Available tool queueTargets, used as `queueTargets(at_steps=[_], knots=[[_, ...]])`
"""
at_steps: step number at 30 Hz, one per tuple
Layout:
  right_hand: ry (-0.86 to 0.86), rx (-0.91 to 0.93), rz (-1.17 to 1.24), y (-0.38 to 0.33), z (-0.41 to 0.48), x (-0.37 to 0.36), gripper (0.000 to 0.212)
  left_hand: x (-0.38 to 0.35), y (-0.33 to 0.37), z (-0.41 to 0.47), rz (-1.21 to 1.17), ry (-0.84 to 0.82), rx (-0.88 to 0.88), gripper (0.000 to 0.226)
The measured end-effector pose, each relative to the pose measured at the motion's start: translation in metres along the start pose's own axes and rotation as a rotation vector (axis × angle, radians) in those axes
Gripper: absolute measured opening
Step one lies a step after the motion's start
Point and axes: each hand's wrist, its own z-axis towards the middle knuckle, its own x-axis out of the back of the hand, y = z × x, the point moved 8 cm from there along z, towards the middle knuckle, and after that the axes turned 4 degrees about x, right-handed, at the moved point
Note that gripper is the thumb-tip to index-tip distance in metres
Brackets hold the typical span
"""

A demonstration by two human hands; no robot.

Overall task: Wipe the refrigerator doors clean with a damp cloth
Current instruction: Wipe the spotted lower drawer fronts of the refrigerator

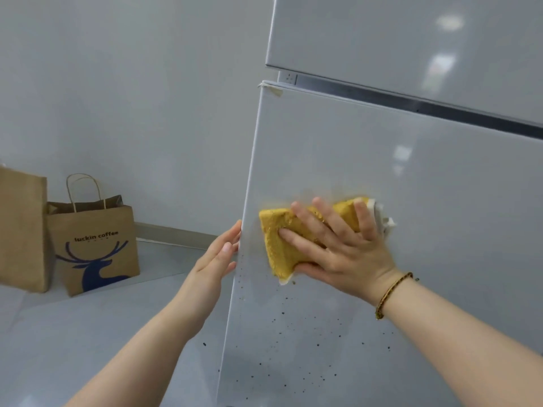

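Note:
A pale grey refrigerator fills the right half, with an upper door and a lower door split by a dark gap. My right hand presses a folded yellow cloth flat against the lower door with spread, straight fingers. A white layer of the cloth shows at its right end. My left hand rests on the lower door's left edge, fingers straight. Dark specks dot the door below the cloth.
A brown paper bag with a blue deer print stands on the floor at the left, next to a taller brown bag. A grey wall runs behind them. A strip of tape sticks to the lower door's top left corner.

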Motion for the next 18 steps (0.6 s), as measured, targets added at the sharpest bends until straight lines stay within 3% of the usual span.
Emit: queueTargets(at_steps=[4, 7, 10, 12, 15, 18], knots=[[-0.006, -0.311, 0.037, 0.002, 0.013, -0.003, 0.059, 0.003, 0.000, 0.002, -0.026, -0.015, -0.013, 0.040], [-0.081, -0.581, 0.152, -0.045, -0.001, -0.007, 0.062, 0.004, 0.002, 0.004, -0.021, -0.029, -0.017, 0.035], [-0.169, -0.451, 0.198, -0.119, -0.022, -0.017, 0.064, 0.006, 0.001, 0.007, -0.046, -0.040, -0.022, 0.024], [-0.204, -0.307, 0.194, -0.143, -0.032, -0.022, 0.066, 0.006, -0.004, 0.007, -0.050, -0.064, -0.044, 0.036], [-0.221, -0.074, 0.155, -0.144, -0.039, -0.021, 0.063, 0.005, -0.009, 0.006, -0.072, -0.066, -0.057, 0.026], [-0.208, 0.042, 0.152, -0.120, -0.031, -0.013, 0.061, 0.006, -0.009, 0.010, -0.103, -0.107, -0.057, 0.035]])
